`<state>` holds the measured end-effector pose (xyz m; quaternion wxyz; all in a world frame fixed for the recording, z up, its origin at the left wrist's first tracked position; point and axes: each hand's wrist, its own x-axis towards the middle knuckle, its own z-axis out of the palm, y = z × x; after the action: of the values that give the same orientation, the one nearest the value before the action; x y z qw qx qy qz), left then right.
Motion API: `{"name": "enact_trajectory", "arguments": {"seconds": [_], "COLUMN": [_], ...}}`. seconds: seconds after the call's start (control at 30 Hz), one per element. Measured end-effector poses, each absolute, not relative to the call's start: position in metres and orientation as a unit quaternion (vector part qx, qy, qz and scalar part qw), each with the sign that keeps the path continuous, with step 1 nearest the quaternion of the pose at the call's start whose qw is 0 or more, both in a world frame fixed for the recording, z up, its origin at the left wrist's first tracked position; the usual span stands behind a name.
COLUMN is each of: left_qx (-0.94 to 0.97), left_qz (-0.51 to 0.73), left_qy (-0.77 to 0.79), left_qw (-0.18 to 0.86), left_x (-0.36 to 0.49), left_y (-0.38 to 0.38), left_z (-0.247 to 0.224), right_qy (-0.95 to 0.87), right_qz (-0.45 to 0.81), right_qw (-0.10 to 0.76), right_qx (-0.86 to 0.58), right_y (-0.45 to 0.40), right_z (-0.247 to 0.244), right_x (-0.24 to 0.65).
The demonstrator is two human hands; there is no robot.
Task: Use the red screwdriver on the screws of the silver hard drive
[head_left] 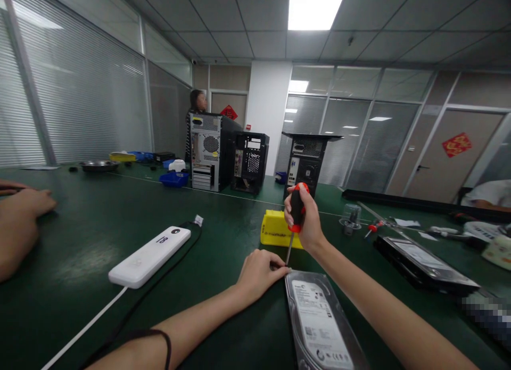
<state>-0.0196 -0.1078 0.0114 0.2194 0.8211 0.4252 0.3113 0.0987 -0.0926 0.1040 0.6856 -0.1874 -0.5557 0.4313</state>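
Note:
My right hand (309,221) is wrapped round the red and black handle of a screwdriver (296,207). Its shaft points down, with the tip at the far left corner of a hard drive (319,319). The drive lies label up on the green table. Beside that same corner rests my left hand (257,274), thumb and forefinger pinched together close to the screwdriver tip. Whatever lies between those fingers is too small or hidden to make out. Just behind both hands stands a yellow plastic bin (273,229).
A white power bank (149,258) with cables lies left. Computer cases (205,151) stand at the back. To the right are another hard drive (423,261), a clear plastic container (351,218) and a red-handled tool (373,229). Another person's hands (24,215) rest at the left edge.

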Motion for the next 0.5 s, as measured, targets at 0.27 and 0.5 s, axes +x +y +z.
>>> {"name": "enact_trajectory", "arguments": {"seconds": [0.27, 0.5], "left_qx": [0.822, 0.822], "left_qz": [0.314, 0.312], "left_qy": [0.414, 0.415], "left_qw": [0.234, 0.234], "left_x": [-0.021, -0.021], "left_y": [-0.105, -0.106], "left_z": [0.008, 0.009], "right_qy": [-0.566, -0.602], "right_qz": [0.414, 0.420], "right_qw": [0.687, 0.653], "right_qx": [-0.190, -0.188], "right_y": [-0.094, -0.096], "right_z": [0.104, 0.114], "right_x": [0.100, 0.108]}}
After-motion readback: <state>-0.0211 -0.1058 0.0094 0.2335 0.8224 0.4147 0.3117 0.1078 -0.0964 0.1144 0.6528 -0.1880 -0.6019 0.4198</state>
